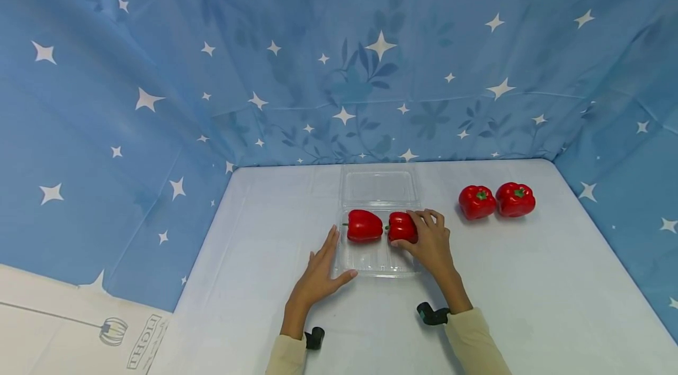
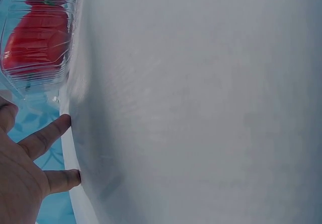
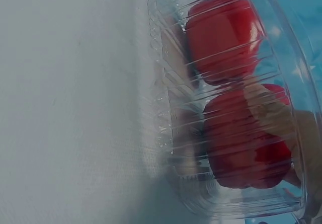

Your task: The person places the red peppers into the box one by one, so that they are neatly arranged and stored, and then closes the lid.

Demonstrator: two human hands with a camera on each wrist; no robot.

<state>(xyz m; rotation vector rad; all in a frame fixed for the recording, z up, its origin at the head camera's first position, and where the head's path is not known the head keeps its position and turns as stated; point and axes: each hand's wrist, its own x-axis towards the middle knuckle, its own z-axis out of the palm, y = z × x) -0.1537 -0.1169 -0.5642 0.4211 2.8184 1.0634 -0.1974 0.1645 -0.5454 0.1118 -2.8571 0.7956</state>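
A clear plastic clamshell box (image 1: 371, 260) lies on the table with its lid (image 1: 378, 186) folded back away from me. Inside, at the left, a red bell pepper (image 1: 364, 226) rests on its side, stem to the left. Beside it is a second red bell pepper (image 1: 401, 227), gripped by my right hand (image 1: 430, 241) between thumb and fingers. The right wrist view shows this gripped pepper (image 3: 246, 138) through the ribbed box wall. My left hand (image 1: 318, 275) stands at the box's left side, fingers straight and thumb spread toward the front corner.
Two more red bell peppers, one (image 1: 477, 202) next to the other (image 1: 515, 199), stand stem up at the back right of the white table (image 1: 529, 298). A blue star-patterned curtain (image 1: 339, 69) hangs behind and along both sides.
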